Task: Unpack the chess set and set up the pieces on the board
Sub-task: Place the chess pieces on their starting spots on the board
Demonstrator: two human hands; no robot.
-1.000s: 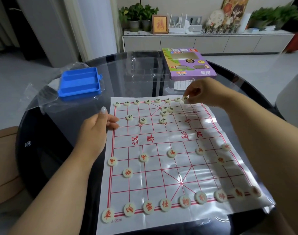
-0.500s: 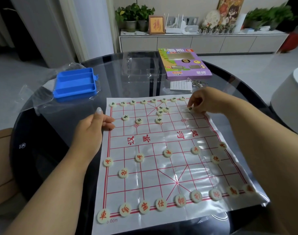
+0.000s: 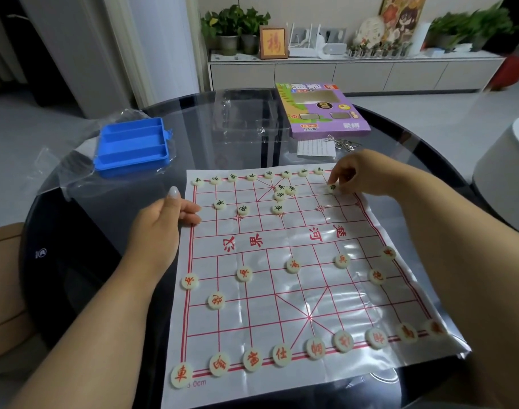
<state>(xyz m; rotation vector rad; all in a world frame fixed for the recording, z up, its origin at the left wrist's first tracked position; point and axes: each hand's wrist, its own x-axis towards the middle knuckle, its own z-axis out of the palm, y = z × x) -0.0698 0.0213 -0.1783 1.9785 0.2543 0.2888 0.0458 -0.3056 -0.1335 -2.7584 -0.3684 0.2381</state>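
Note:
A glossy white sheet printed with a red grid, the board (image 3: 299, 246), lies on the dark round table (image 3: 75, 261). Red-lettered round pieces (image 3: 280, 354) line the near rows. Green-lettered pieces (image 3: 251, 176) line the far row, and a small cluster (image 3: 283, 192) sits near the far palace. My right hand (image 3: 358, 175) pinches one green-lettered piece (image 3: 332, 188) near the board's far right corner. My left hand (image 3: 164, 222) presses on the board's left edge, fingers together, holding nothing.
A blue divided tray (image 3: 133, 146) on clear plastic wrap sits far left. A clear plastic lid (image 3: 246, 116), the purple game box (image 3: 320, 109), a paper slip (image 3: 315, 148) and metal rings (image 3: 342, 143) lie beyond the board. A white stool (image 3: 506, 169) stands right.
My right hand has come back from the far row toward me and to the right, carrying a green-lettered piece down onto the board near the right edge. My left hand has stayed on the left edge.

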